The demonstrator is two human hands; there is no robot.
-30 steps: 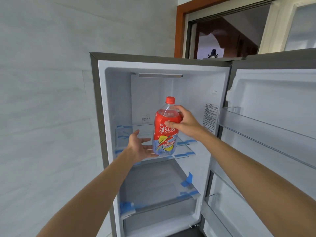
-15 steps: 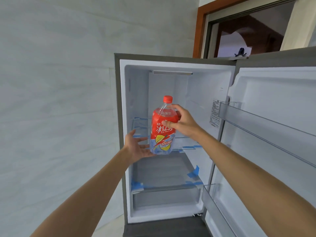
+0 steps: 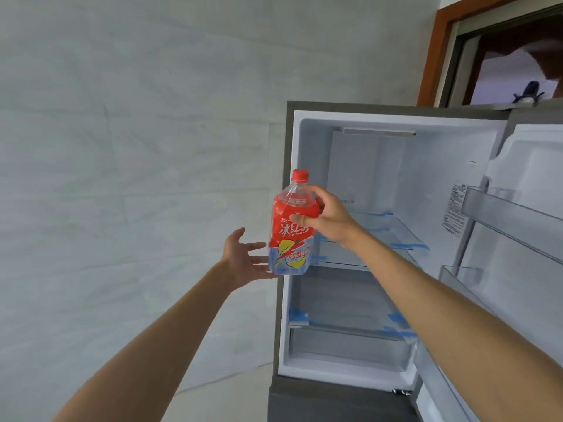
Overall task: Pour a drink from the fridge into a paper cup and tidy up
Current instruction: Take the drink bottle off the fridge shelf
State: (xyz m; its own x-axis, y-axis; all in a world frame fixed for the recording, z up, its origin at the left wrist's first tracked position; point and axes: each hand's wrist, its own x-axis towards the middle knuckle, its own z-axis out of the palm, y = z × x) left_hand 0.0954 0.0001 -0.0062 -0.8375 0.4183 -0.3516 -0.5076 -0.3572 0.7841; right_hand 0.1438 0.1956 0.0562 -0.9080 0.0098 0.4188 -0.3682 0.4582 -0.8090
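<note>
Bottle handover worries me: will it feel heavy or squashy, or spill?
Probably light: the right hand holds the bottle by its shoulder, and no dark tea shows through. Likely squashy, being thin clear plastic. Its cap is on, so spills seem unlikely.

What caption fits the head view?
Right hand grips ice tea bottle before open fridge; open left hand near its base.
</note>
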